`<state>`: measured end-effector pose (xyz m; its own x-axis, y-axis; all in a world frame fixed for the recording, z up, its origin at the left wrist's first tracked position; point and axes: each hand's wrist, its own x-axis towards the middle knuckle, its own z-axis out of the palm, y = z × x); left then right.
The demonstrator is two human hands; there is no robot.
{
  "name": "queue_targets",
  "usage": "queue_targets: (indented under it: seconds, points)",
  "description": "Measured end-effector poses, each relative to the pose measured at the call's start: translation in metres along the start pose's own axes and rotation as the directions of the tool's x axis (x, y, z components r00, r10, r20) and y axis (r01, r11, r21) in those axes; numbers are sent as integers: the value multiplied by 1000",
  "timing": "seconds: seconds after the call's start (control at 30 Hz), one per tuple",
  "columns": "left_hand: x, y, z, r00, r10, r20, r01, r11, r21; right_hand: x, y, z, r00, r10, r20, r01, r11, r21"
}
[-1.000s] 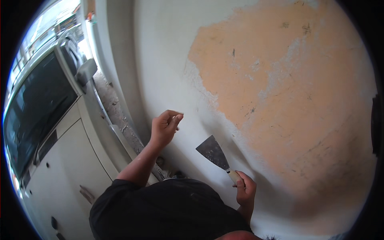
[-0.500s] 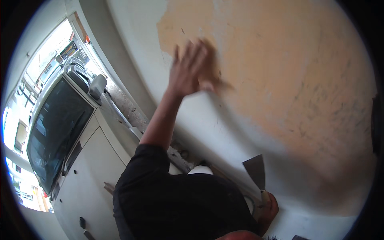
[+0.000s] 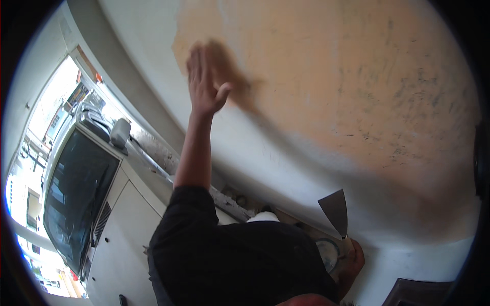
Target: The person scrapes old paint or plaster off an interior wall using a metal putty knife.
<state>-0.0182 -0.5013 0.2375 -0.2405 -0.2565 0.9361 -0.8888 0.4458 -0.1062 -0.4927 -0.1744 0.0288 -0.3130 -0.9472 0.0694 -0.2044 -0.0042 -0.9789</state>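
Note:
My left hand [image 3: 203,81] is raised in front of the wall [image 3: 148,61], over the left part of a bare orange-tan patch [image 3: 306,66]. Its fingers are stretched out, with the thumb held apart, and it holds nothing. Whether the palm touches the wall or hovers just off it, I cannot tell. Low on the right, my right hand [image 3: 353,262] is closed round the handle of a putty knife [image 3: 336,211]. The wide grey blade points up and away. Dark scuffs mark the right side of the patch.
A white vehicle [image 3: 127,219] with a dark windscreen stands at the left, near a bright opening. A round, pale-rimmed object [image 3: 327,254] shows partly beside my right hand. A dark flat-edged object [image 3: 418,293] lies at the lower right. Debris [image 3: 235,196] lines the wall's foot.
My left hand has moved left across the patch, and its thumb now stands out clearly. The view has shifted, showing more of the dark object at lower right. The right hand keeps the putty knife.

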Motion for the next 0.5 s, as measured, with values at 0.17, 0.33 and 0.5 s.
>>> queue_targets:
  seconds: [0.17, 0.33, 0.5]
  points:
    - [-3, -61, 31, 804, -570, -172, 565, 821, -81, 14, -21, 0, 995, -100, 21, 102, 990, -97]
    - [-211, -73, 51, 45, -995, 92, 508, -57, -860, 3, -8, 15, 998, -34, -48, 37, 998, 53]
    - [-213, 7, 29, -229, -970, 78, 731, -224, -645, -11, 20, 12, 991, 103, -90, -87, 982, 167]
